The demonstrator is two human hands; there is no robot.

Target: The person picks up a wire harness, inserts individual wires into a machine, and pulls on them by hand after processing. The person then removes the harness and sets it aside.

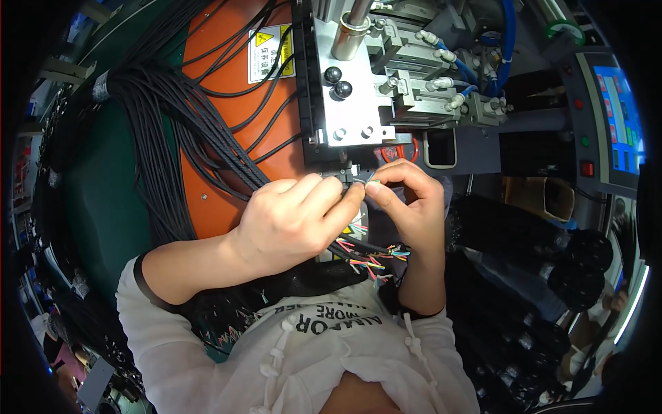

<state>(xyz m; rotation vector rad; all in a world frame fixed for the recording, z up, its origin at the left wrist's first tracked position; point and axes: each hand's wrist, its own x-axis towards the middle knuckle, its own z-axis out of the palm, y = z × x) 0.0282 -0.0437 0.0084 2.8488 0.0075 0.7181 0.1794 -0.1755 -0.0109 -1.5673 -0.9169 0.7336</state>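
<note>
Machinery of silver metal (pixel 352 110) stood ahead of the person and served as the landmark. Left of the machinery spread an orange work surface (pixel 217 217), crossed by a thick bundle of black cables (pixel 200 127) that slanted down toward the near side of the machinery. Just on that near side, the left hand (pixel 286 215) came in from the left and the right hand (pixel 419 207) from the right, fingertips almost meeting. Closer to the person than the machinery, below the hands, lay cable ends with coloured cores (pixel 372 264) fanned out. At the machinery's near foot sat a small black fixture (pixel 350 177), partly covered by the left fingers. Smallest were the thin wires (pixel 360 181) beside it; their short visible stretch ran roughly crosswise, from the fixture toward the right fingertips, which were the nearer. The right thumb and forefinger appeared pinched together on them, with hardly any gap. The left fingers were curled in; whether they gripped anything could not be told.
</note>
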